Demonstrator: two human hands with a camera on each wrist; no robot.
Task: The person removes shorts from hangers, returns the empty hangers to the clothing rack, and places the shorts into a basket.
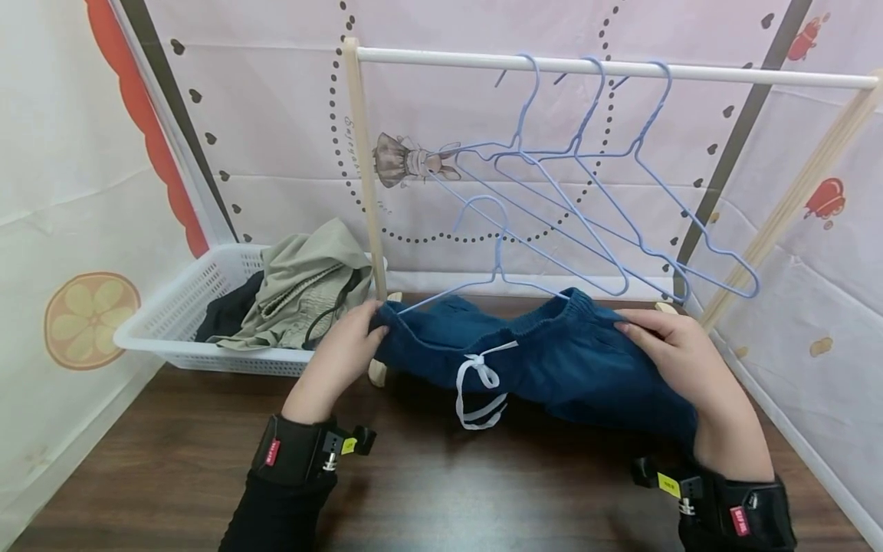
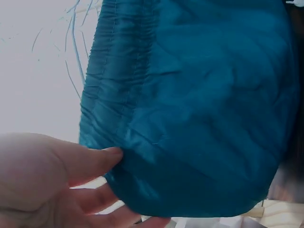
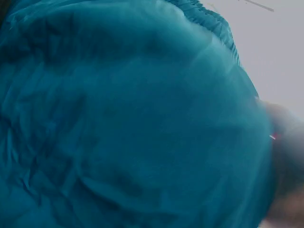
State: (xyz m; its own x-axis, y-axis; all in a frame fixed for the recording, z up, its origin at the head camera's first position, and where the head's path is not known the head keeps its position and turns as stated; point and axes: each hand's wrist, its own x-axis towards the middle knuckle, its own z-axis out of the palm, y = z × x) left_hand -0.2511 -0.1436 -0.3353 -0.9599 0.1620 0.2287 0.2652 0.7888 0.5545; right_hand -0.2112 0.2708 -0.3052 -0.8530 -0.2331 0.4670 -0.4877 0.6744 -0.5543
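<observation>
Blue drawstring shorts [image 1: 524, 360] hang between my two hands above the table, a white tied cord at the front of the elastic waistband. My left hand [image 1: 345, 345] pinches the left end of the waistband; in the left wrist view its thumb lies on the blue cloth [image 2: 199, 104]. The right hand [image 1: 679, 356] grips the cloth below the waistband's right end. A blue wire hanger [image 1: 498, 261] reaches into the waist opening, its hook pointing up and its lower part hidden by the fabric. Cloth fills most of the right wrist view, with the hand blurred at the edge.
Several blue hangers [image 1: 586, 153] hang from the white rail [image 1: 441, 57] of a wooden-legged rack behind the shorts. On the left, a white plastic basket [image 1: 165, 337] holds beige clothing [image 1: 297, 284] and a black garment [image 1: 231, 310]. Printed cloth walls surround the dark wooden table [image 1: 441, 491].
</observation>
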